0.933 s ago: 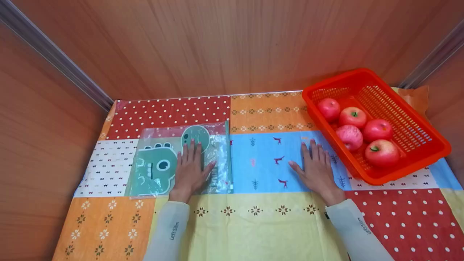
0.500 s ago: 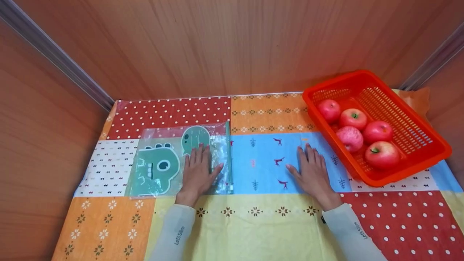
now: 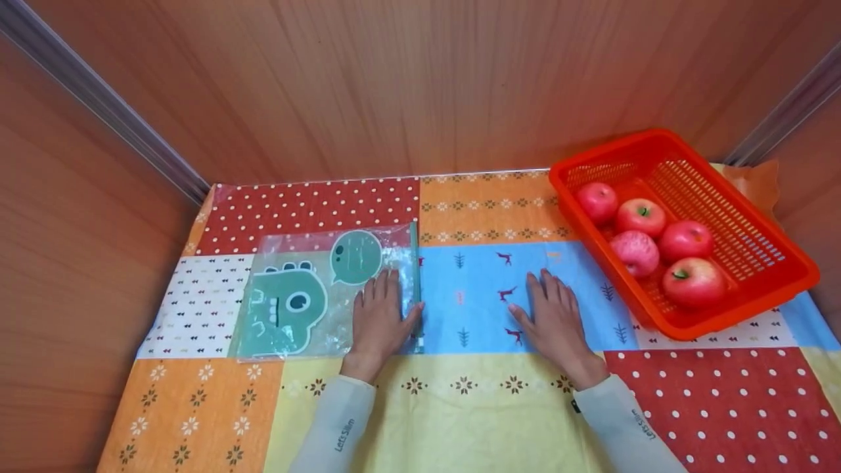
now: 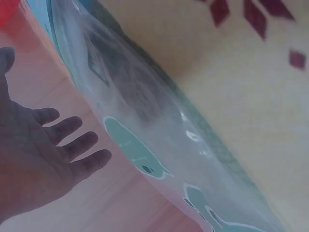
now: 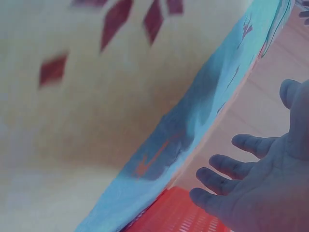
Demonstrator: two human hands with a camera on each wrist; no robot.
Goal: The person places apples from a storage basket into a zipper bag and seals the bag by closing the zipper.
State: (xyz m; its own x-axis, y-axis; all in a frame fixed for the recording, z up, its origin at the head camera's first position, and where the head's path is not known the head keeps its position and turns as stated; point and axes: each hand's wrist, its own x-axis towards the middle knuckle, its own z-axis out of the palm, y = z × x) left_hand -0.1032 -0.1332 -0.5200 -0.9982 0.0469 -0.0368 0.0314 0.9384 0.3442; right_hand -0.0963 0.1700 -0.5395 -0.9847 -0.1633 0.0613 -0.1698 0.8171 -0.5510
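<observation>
A clear zip bag (image 3: 289, 322) printed with a green dinosaur lies flat on the patchwork cloth, its green slider strip (image 3: 415, 263) along the right edge. Over the bag's right part is my left hand (image 3: 380, 328), palm down with straight fingers, its thumb overlapping the strip. The left wrist view shows the left palm (image 4: 38, 150) raised above the bag, fingers spread and holding nothing. My right hand (image 3: 555, 325) is over the blue patch with straight fingers, between the bag and the red basket. In the right wrist view the right palm (image 5: 270, 179) holds nothing.
At the right stands a red plastic basket (image 3: 755, 263), set at an angle, with several apples (image 3: 693, 281) inside. A piece of brown material (image 3: 755, 180) shows behind it. Wood-grain panels (image 3: 420, 85) wall the table at the back and both sides.
Both hands have drawn inward and slightly toward the person; the left has slid right across the bag toward its strip, the right has shifted left from the basket. Bag and basket stay put.
</observation>
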